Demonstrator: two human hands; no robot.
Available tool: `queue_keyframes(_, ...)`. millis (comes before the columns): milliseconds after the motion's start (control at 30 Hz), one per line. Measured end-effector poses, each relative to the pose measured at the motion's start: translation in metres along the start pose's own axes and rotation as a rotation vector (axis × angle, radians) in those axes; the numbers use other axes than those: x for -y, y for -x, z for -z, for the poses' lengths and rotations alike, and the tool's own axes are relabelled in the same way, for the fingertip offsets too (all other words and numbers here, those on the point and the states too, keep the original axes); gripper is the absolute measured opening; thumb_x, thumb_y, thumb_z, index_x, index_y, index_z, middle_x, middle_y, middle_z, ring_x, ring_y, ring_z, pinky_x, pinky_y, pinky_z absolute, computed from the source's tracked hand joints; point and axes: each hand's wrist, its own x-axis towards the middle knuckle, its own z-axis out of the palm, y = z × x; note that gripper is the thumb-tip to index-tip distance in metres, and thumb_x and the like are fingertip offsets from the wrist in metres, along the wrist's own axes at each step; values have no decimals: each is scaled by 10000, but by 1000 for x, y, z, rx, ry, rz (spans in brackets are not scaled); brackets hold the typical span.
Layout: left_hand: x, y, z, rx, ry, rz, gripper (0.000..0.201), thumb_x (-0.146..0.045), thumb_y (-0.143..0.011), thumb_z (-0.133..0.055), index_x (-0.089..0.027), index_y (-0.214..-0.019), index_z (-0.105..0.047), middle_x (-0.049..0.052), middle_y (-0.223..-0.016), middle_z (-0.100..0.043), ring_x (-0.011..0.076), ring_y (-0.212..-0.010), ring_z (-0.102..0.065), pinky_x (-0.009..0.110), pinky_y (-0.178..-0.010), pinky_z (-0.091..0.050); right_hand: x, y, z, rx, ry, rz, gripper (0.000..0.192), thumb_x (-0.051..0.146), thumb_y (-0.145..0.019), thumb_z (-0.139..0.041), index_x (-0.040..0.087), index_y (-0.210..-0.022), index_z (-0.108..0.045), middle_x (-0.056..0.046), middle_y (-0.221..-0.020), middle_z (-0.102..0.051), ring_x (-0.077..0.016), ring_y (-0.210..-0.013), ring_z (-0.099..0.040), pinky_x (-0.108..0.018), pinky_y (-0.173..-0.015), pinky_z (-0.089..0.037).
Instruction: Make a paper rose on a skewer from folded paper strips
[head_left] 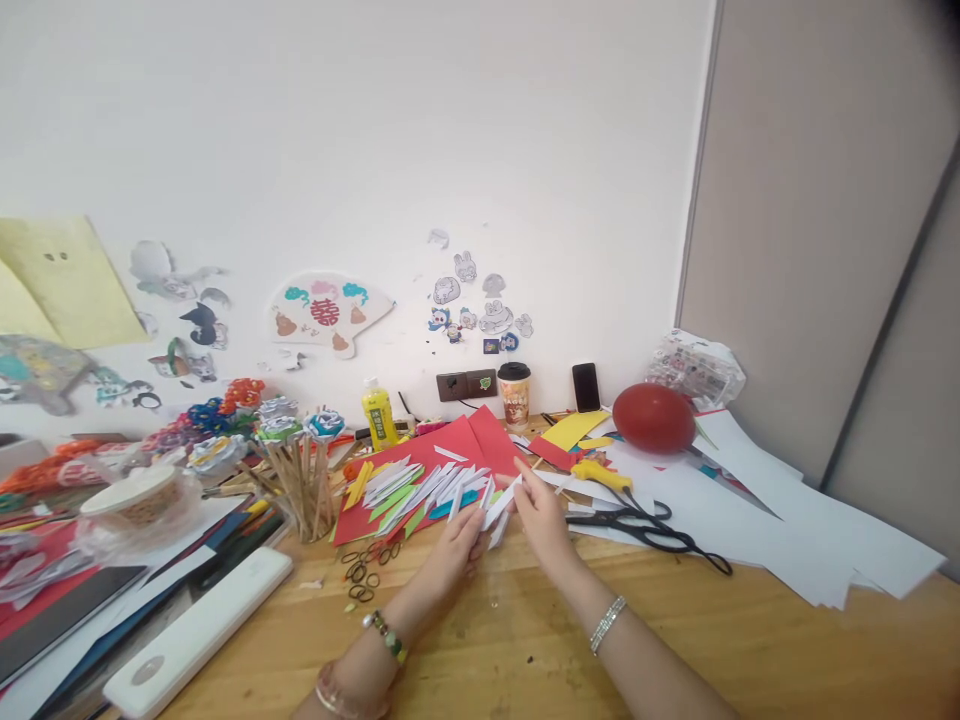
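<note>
Folded white paper strips (501, 508) are held between my two hands, just in front of a red paper sheet (495, 440). My left hand (459, 540) is closed around their lower left ends. From the right, my right hand (541, 512) pinches a white strip between thumb and fingers. Beyond my hands, a pile of folded white paper pieces (431, 490) lies on the red sheet, mixed with green folded pieces (397, 508), a blue piece (454, 504) and yellow pieces (358, 484).
Black scissors (660, 530) and a yellow-handled tool (602, 474) lie to the right, near white paper sheets (750, 500) and a red balloon (654, 418). Rubber bands (365, 572), wooden sticks (304, 490) and a long white device (202, 630) lie left. A lidded cup (514, 398) and yellow bottle (379, 415) stand behind.
</note>
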Motion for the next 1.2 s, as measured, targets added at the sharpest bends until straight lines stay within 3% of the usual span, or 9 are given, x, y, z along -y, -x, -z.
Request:
queue_keyframes(100,5,-2,-1,26,-88,-33,366,-561,-821,-439,-197,-794,-463,-61,-566,-335,89,-470,-262,223,-444,-211,-1,0,-1,-17,32,-2,539,285,-802,-439,126,-1316,-461,-56,-838,-672,-136,-590,-505,-276,-626,-458)
queue_keyframes(267,8,-2,-1,41,-119,-5,426,-615,-792,-437,-213,-901,-524,-48,-587,-352,102,-468,-264,226,-432,-217,-6,3,-7,76,-39,-68,499,254,-769,-491,188,-1262,-534,3,-635,-614,-149,-566,-531,-268,-577,-454)
queue_keyframes(400,0,1,-2,71,-51,56,419,-628,-752,-494,-223,-852,-526,-58,-567,-341,92,-455,-243,229,-430,-236,-1,4,-8,147,-160,-88,463,304,-732,-574,224,-1188,-595,-7,-740,-647,-133,-581,-529,-255,-559,-449)
queue_keyframes(633,-12,8,0,213,62,75,383,-592,-795,-466,-212,-804,-510,-77,-510,-295,77,-437,-196,233,-424,-232,14,4,0,266,-435,-208,448,442,-720,-635,185,-1088,-625,7,-688,-621,-92,-500,-476,-236,-519,-416)
queue_keyframes(733,-12,9,-1,243,73,66,356,-564,-811,-453,-211,-819,-503,-78,-508,-305,78,-431,-216,232,-422,-246,11,5,-1,254,-423,-200,439,470,-714,-643,167,-1031,-626,25,-623,-578,-96,-490,-480,-233,-498,-402)
queue_keyframes(967,-12,4,-7,92,-62,-57,382,-578,-782,-471,-203,-706,-466,-47,-581,-392,84,-461,-305,244,-459,-280,6,3,-5,147,-291,-134,423,498,-655,-675,163,-908,-625,-10,-702,-618,-98,-520,-495,-235,-514,-414)
queue_keyframes(1200,-10,1,5,163,-36,-19,426,-606,-801,-413,-190,-783,-499,-51,-589,-352,69,-447,-214,229,-428,-203,5,5,-5,169,-230,-99,355,490,-687,-649,190,-876,-640,7,-616,-596,-126,-520,-527,-239,-481,-406)
